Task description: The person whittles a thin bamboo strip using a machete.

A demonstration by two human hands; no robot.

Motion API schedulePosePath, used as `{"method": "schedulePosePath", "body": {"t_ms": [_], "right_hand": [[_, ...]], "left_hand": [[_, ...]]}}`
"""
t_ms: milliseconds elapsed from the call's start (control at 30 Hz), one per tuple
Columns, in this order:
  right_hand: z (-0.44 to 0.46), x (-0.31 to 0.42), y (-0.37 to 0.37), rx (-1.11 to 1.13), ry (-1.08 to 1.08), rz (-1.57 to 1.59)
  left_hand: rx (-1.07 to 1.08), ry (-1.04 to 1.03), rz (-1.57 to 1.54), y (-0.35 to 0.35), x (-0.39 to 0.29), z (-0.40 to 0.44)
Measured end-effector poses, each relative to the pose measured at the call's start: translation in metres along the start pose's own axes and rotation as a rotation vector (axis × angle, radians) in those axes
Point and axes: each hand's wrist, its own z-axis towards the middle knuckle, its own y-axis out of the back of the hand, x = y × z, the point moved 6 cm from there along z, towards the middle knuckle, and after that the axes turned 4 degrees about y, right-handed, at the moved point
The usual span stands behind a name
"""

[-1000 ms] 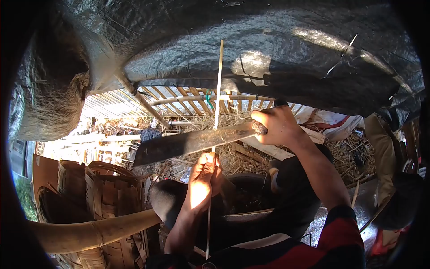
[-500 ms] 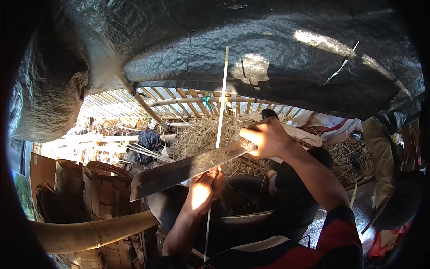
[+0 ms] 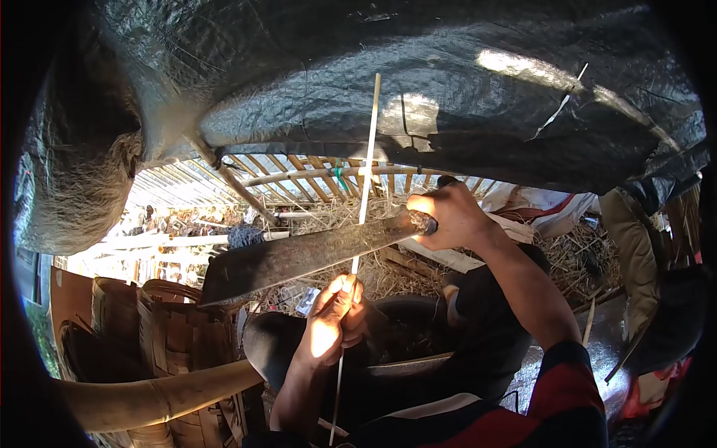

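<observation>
Gripping a mottled knife (image 3: 317,253), the right hand (image 3: 452,215) sits near the left hand (image 3: 336,316) pinching a slender strip (image 3: 371,134).

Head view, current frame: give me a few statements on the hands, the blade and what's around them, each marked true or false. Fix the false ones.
1. The right hand grips the large blade at its handle end. True.
2. The left hand is empty. False: it holds a thin pale strip.
3. In this view the blade passes in front of the strip. True.
4. The sheet across the top is bright yellow. False: it is dark.
5. A thick bamboo pole lies at the lower left of the picture. True.
</observation>
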Motion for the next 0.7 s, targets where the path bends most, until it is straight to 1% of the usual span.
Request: {"method": "schedulePosePath", "body": {"t_ms": [67,100,133,200,233,267,333,367,400,467,500,533,600,633,667,700], "right_hand": [[0.003,-0.011,0.002,-0.01,0.008,0.02],[0.005,-0.017,0.007,-0.072,0.027,-0.023],[0.004,-0.024,0.007,-0.076,0.028,-0.029],[0.005,-0.036,0.015,-0.19,-0.048,0.109],[0.002,-0.034,0.015,-0.147,-0.074,0.131],[0.001,-0.029,0.016,-0.151,-0.07,0.124],[-0.001,-0.008,0.012,-0.124,0.068,0.197],[0.0,-0.001,0.011,-0.081,0.094,0.142],[0.002,-0.002,0.013,-0.08,0.09,0.145],[0.008,-0.01,0.008,0.038,0.063,0.122],[0.01,-0.018,0.007,-0.001,0.04,0.05],[0.009,-0.021,0.004,-0.004,0.041,0.047],[0.01,-0.03,0.005,-0.048,-0.002,0.123],[0.009,-0.026,0.006,-0.099,0.048,0.117],[0.006,-0.023,0.005,-0.099,0.053,0.114],[0.006,-0.011,0.008,-0.027,0.032,0.115]], "left_hand": [[0.033,0.014,-0.008,0.0,0.001,-0.002],[0.045,0.004,-0.018,-0.001,0.0,-0.003],[0.061,-0.013,-0.027,-0.002,-0.002,-0.003],[0.055,-0.012,-0.035,-0.002,-0.002,-0.005],[0.06,0.0,-0.038,-0.002,-0.001,-0.004],[0.067,0.011,-0.042,-0.003,-0.002,-0.003],[0.091,0.018,-0.06,-0.005,-0.002,-0.001],[0.107,0.032,-0.075,-0.005,-0.002,-0.001],[0.121,0.048,-0.091,-0.006,-0.001,-0.001],[0.091,0.027,-0.091,-0.007,-0.001,0.0],[0.07,-0.008,-0.089,-0.007,-0.004,0.001],[0.072,-0.011,-0.086,-0.006,-0.005,0.0],[0.03,-0.002,-0.061,-0.002,-0.005,0.0],[0.024,0.007,-0.078,-0.001,-0.003,0.0],[0.025,0.001,-0.079,-0.001,-0.004,0.0],[0.046,-0.004,-0.082,-0.003,-0.004,-0.001]]}}
